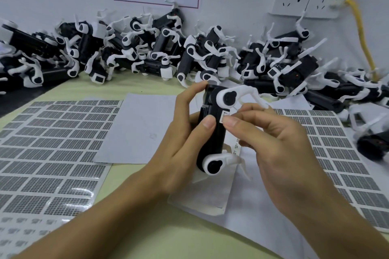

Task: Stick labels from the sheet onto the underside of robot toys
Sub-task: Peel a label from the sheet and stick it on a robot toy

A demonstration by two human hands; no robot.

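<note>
R hand (pixel 280 143) hides most of label (pixel 224 116) on toy (pixel 212 130)

Pale green table (pixel 134 212) (label sheets (pixel 48 149), piled robot toys (pixel 147 52))

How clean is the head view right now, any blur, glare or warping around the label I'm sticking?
Head view: the toy and label between both thumbs read fairly sharp; the right hand is slightly soft; glare washes the left label sheet near its bottom; wide-angle bending curves the edges.
</note>
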